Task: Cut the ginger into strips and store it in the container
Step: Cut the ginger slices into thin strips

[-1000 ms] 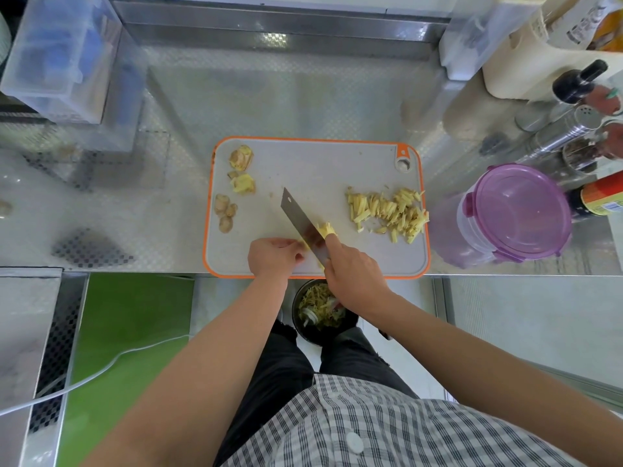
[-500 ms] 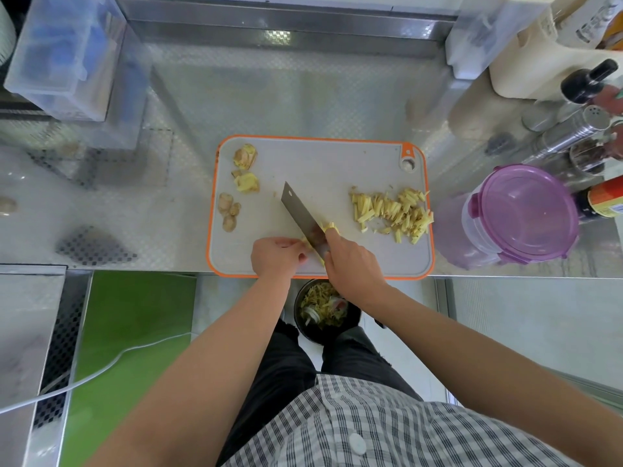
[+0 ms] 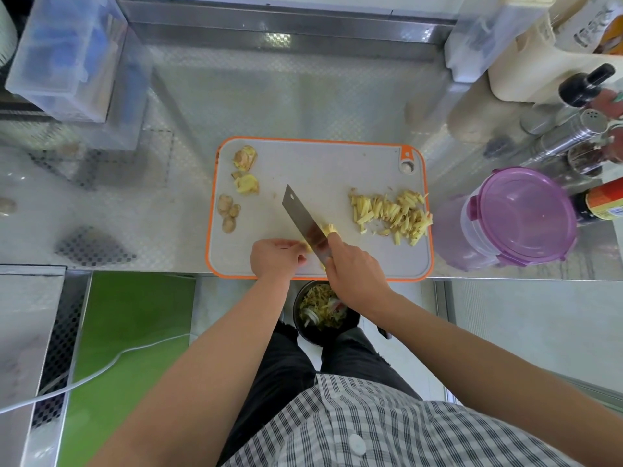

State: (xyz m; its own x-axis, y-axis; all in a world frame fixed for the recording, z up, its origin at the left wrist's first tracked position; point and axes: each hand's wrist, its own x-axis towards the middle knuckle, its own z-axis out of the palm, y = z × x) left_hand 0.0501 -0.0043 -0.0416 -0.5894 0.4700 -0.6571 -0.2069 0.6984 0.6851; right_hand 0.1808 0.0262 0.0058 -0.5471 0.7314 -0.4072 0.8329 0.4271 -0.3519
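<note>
A grey cutting board with an orange rim lies on the steel counter. My right hand grips a cleaver, its blade down on the board near the front edge. My left hand curls its fingers over a small ginger piece pressed against the blade's left side. Fresh slices lie on the blade's right. A pile of ginger strips sits at the board's right. Ginger chunks and peel pieces lie at its left. A lidded purple container stands to the right of the board.
Bottles and a steel shaker crowd the back right. Clear plastic boxes stand at the back left and back right. A black bin of scraps sits below the counter edge, between my legs.
The cleaver and both hands have stayed at the same spot on the board's front; the blade has shifted only slightly as it works the piece.
</note>
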